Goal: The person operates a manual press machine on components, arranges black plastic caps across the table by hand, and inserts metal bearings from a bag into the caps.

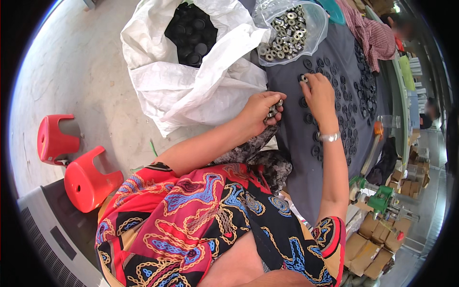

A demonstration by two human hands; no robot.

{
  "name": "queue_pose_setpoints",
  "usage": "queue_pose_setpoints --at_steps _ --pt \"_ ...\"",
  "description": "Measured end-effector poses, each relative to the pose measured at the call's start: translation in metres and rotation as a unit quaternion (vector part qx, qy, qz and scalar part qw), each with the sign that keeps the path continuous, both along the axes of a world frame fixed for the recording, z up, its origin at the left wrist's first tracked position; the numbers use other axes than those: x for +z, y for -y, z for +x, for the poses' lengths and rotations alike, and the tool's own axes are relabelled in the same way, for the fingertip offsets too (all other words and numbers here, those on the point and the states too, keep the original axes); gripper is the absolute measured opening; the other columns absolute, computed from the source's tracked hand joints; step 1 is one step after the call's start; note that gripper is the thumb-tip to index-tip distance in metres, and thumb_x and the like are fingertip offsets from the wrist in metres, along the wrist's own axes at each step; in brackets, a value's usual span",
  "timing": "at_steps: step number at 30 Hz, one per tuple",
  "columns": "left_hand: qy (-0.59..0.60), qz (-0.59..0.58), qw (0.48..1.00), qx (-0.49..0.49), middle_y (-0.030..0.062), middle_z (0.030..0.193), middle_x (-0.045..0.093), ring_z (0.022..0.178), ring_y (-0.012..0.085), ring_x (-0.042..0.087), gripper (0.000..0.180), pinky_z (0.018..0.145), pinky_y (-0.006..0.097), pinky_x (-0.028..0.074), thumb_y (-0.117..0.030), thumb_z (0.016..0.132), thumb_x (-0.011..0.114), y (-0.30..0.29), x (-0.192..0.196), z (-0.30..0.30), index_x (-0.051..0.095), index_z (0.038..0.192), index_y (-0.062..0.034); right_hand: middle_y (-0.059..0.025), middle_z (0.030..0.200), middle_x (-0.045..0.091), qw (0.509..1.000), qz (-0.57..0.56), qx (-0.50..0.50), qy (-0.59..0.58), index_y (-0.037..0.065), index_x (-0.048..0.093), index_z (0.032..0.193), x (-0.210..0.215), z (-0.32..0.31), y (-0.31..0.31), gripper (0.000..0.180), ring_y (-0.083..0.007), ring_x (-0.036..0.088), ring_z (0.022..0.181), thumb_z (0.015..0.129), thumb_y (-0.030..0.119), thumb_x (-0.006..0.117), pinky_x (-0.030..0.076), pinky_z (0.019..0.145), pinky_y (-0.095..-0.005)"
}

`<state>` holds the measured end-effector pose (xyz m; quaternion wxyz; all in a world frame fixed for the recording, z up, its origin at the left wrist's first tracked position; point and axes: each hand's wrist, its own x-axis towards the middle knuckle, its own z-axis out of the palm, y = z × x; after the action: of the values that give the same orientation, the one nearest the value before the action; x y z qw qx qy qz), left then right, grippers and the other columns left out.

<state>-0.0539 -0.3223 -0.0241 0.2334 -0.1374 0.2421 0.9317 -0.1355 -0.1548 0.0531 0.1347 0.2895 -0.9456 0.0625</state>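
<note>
My left hand (262, 109) is closed around a handful of small silver metal rings (273, 111) at the edge of the grey table (306, 177). My right hand (319, 94), with a silver bracelet on its wrist, pinches one metal ring (303, 79) and presses it onto a black round part (308, 63) on the table. Several black round parts (348, 107) lie in rows across the grey cloth beside and beyond my right hand.
A clear plastic bag of metal rings (287, 31) lies at the table's far end. A white sack of black round parts (191, 33) stands on the floor. Two red plastic stools (86, 179) stand at left. Cardboard boxes (377, 239) and green tools (380, 196) are at right. Another person (382, 33) sits beyond.
</note>
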Motion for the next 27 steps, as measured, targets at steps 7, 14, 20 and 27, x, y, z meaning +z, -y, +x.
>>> queue_pose_setpoints --at_steps 7,14,20,27 --pt "-0.020 -0.099 0.995 0.014 0.0040 0.078 0.063 0.055 0.0114 0.056 0.018 0.044 0.022 0.039 -0.014 0.094 0.057 -0.007 0.016 0.006 0.060 0.110 -0.0061 -0.0129 0.084 0.060 0.965 -0.168 0.048 0.198 0.000 0.067 0.100 0.004 0.066 0.020 0.023 -0.0320 0.062 0.080 0.078 0.007 0.072 0.049 0.070 -0.0385" --pt "-0.095 -0.177 0.979 0.046 0.0003 0.076 0.063 0.054 0.0099 0.056 0.014 0.042 0.021 0.034 -0.014 0.093 0.058 -0.019 0.013 0.004 0.063 0.104 -0.0057 -0.0138 0.085 0.060 0.971 -0.147 0.009 0.190 0.001 0.068 0.099 0.010 0.068 0.021 0.024 -0.0330 0.062 0.079 0.076 0.003 0.067 0.050 0.070 -0.0398" --pt "-0.033 -0.107 0.994 0.017 0.0067 0.078 0.064 0.056 0.0136 0.057 0.019 0.041 0.023 0.035 -0.019 0.097 0.054 -0.008 0.013 -0.002 0.060 0.105 -0.0027 -0.0149 0.083 0.064 0.986 -0.130 -0.007 0.104 0.001 0.069 0.097 0.019 0.016 -0.003 0.021 -0.0293 0.065 0.073 0.076 0.004 0.066 0.051 0.067 -0.0356" --pt "0.026 0.002 0.999 -0.019 0.0125 0.081 0.062 0.063 0.0208 0.060 0.028 0.040 0.024 0.034 -0.027 0.100 0.048 0.007 -0.001 -0.013 0.057 0.101 -0.0004 -0.0171 0.088 0.068 0.984 -0.125 -0.073 0.102 -0.001 0.069 0.098 -0.005 -0.076 -0.031 0.024 -0.0314 0.067 0.077 0.076 0.008 0.067 0.051 0.073 -0.0370"
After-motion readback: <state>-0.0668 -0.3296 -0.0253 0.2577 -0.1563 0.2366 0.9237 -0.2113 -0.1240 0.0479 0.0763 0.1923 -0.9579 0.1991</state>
